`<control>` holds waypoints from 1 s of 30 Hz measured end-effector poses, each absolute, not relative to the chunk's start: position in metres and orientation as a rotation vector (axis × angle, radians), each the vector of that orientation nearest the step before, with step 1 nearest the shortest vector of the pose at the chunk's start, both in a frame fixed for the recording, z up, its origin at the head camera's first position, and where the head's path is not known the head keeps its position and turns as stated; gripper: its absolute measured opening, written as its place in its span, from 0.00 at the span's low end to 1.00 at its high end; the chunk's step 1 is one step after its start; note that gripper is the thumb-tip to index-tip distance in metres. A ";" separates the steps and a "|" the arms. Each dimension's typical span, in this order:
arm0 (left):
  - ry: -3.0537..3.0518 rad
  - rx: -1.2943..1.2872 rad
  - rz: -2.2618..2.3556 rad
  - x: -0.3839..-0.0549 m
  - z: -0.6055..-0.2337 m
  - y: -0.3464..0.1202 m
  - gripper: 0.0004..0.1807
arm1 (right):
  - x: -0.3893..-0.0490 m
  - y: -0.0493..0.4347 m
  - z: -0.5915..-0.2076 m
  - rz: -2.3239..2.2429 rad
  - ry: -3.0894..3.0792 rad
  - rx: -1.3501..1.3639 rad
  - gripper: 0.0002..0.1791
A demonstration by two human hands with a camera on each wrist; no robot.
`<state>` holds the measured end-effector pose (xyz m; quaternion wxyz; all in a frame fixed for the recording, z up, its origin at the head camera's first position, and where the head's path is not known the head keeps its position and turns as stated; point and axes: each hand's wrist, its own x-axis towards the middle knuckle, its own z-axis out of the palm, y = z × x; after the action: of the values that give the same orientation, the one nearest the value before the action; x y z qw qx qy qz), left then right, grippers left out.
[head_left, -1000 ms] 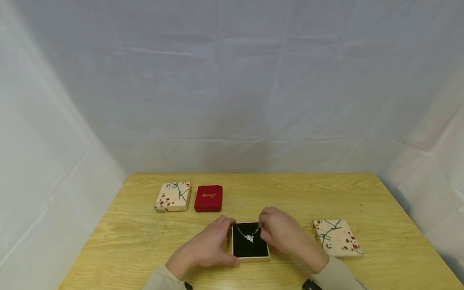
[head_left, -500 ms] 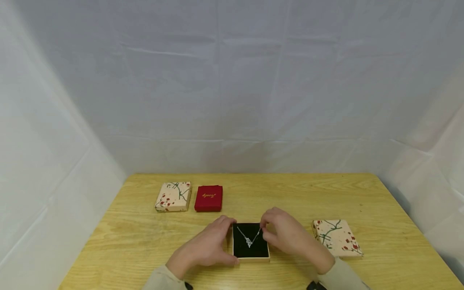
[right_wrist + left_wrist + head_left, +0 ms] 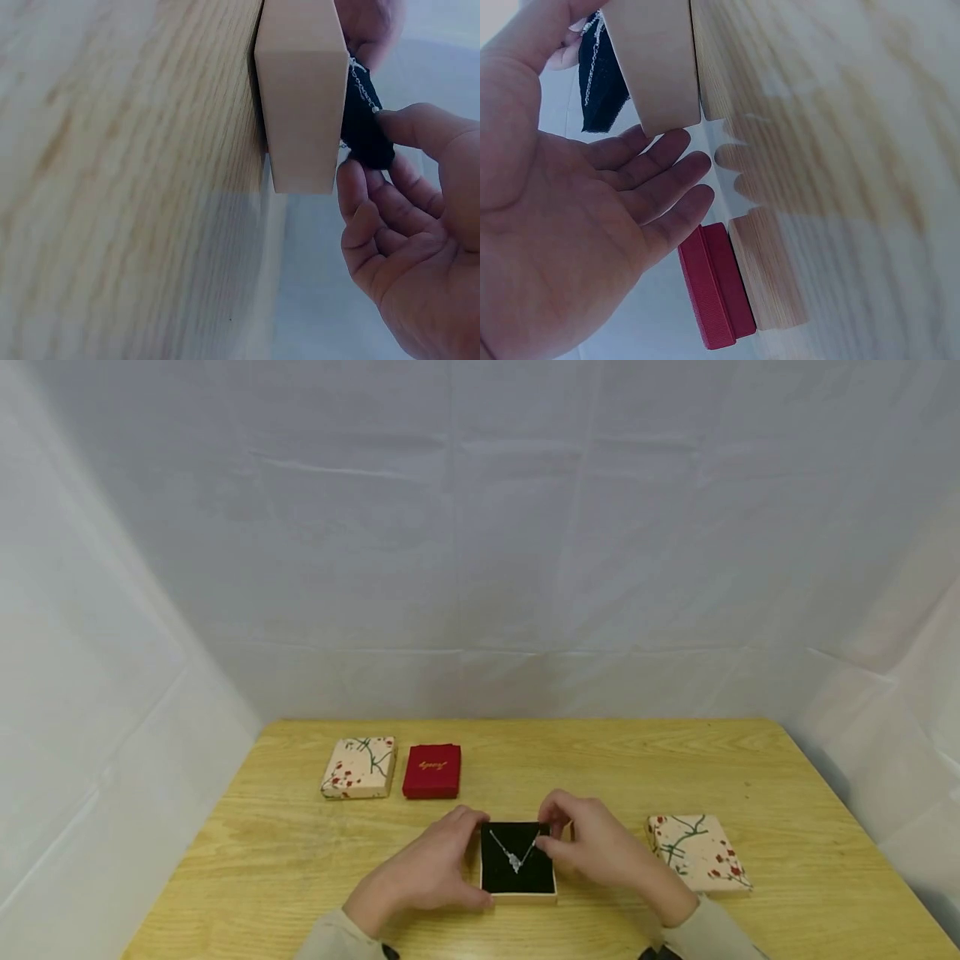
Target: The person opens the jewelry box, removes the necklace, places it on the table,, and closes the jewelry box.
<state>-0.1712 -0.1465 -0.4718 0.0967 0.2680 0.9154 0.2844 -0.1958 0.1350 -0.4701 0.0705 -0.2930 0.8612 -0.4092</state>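
Observation:
A small cream jewellery box (image 3: 521, 900) sits at the middle front of the table. My left hand (image 3: 431, 868) holds it at its left side, thumb at the near corner and fingertips at the far corner. A black pad (image 3: 498, 878) fills the box, and a silver necklace (image 3: 515, 862) lies on it in a V with its pendant at the bottom. My right hand (image 3: 596, 843) pinches the far right corner of the pad. In the right wrist view that corner of the black pad (image 3: 369, 139) stands out above the box wall, with the thumb on the chain and fingers behind.
A flower-patterned box lid (image 3: 701, 852) lies to the right. A flower-patterned box (image 3: 360, 768) and a red box (image 3: 431, 770) with gold lettering stand at the back left of the wooden table (image 3: 570, 760). White cloth (image 3: 480, 568) hangs behind and at both sides.
The necklace has gone from a shallow, raised curve to a straighter V, its pendant slightly lower. My right fingers have shifted from the chain's end onto the pad's corner. My left hand stays put.

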 end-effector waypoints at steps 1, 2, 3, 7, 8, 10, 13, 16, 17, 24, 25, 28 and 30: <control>2.712 0.795 0.842 -0.171 -0.472 -0.147 0.58 | -0.196 0.135 -0.471 -1.241 2.578 -0.871 0.11; 2.713 0.794 0.842 -0.171 -0.472 -0.147 0.58 | -0.197 0.135 -0.471 -1.252 2.569 -0.860 0.13; 2.712 0.794 0.842 -0.171 -0.472 -0.147 0.58 | -0.197 0.135 -0.472 -1.266 2.558 -0.847 0.15; 2.707 0.797 0.851 -0.172 -0.472 -0.147 0.57 | -0.198 0.136 -0.473 -1.314 2.510 -0.801 0.15; 2.704 0.798 0.856 -0.172 -0.472 -0.147 0.57 | -0.198 0.136 -0.473 -1.329 2.495 -0.792 0.14; 2.698 0.799 0.865 -0.172 -0.472 -0.147 0.57 | -0.198 0.136 -0.472 -1.355 2.471 -0.775 0.11; 2.688 0.790 0.878 -0.173 -0.473 -0.147 0.56 | -0.197 0.135 -0.470 -1.394 2.447 -0.761 0.10; 2.681 0.775 0.885 -0.173 -0.474 -0.147 0.55 | -0.198 0.134 -0.468 -1.428 2.435 -0.753 0.10; 2.680 0.775 0.887 -0.173 -0.474 -0.147 0.54 | -0.198 0.134 -0.467 -1.433 2.437 -0.751 0.10; 2.690 0.771 0.888 -0.172 -0.475 -0.147 0.56 | -0.198 0.134 -0.462 -1.459 2.459 -0.750 0.10; 2.690 0.770 0.889 -0.172 -0.475 -0.147 0.56 | -0.198 0.134 -0.461 -1.465 2.462 -0.754 0.10; 2.686 0.771 0.898 -0.172 -0.475 -0.147 0.56 | -0.198 0.135 -0.460 -1.480 2.471 -0.776 0.10; 2.685 0.779 0.904 -0.172 -0.475 -0.147 0.56 | -0.199 0.135 -0.458 -1.484 2.476 -0.786 0.10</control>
<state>-0.1715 -0.1473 -0.4746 0.1013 0.2637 0.9091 0.3060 -0.1989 0.1352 -0.4583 0.0748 -0.2618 0.8254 -0.4946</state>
